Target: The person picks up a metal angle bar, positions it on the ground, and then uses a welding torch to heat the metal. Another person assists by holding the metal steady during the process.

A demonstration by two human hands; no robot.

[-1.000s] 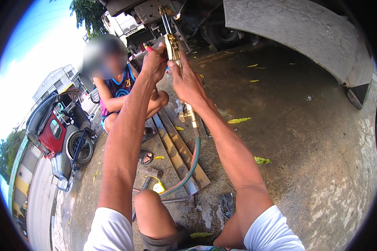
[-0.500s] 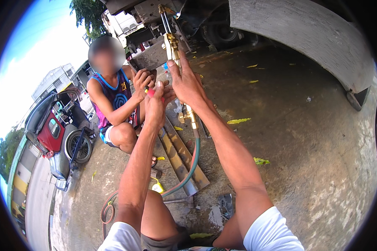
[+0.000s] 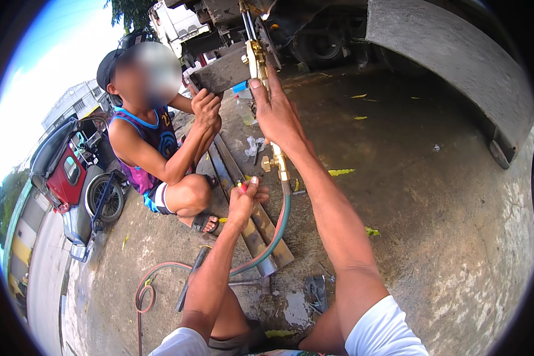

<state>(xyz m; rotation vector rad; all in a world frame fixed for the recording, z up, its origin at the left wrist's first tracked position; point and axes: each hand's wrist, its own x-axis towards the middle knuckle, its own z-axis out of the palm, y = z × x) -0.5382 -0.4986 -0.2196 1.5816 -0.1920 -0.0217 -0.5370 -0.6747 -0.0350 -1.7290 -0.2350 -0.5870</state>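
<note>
My right hand (image 3: pixel 277 117) is closed round a brass cutting torch (image 3: pixel 256 61), held slanting with its thin tubes pointing up and away. Brass valves show below the grip, and a paired red and green hose (image 3: pixel 283 216) curves down from its lower end. Lower and to the left, my left hand (image 3: pixel 243 202) pinches a small red and yellow object (image 3: pixel 242 187), mostly hidden by the fingers. Under that hand, long steel bars (image 3: pixel 256 243) lie on the concrete. The torch's upper tubes pass in front of a flat grey steel plate (image 3: pixel 221 72) beneath the vehicle.
A co-worker (image 3: pixel 151 142) squats at left, hands clasped near the plate. A vehicle underside with a wheel (image 3: pixel 320 44) is ahead; a curved grey panel (image 3: pixel 457 59) hangs at upper right. Coiled hose (image 3: pixel 145 295), a dark bar (image 3: pixel 191 279) and a bottle (image 3: pixel 244 111) are on the ground.
My left hand has moved down and away from the co-worker's hands, with the small red object in it. The torch has shifted slightly right in view. The co-worker's hands are now together.
</note>
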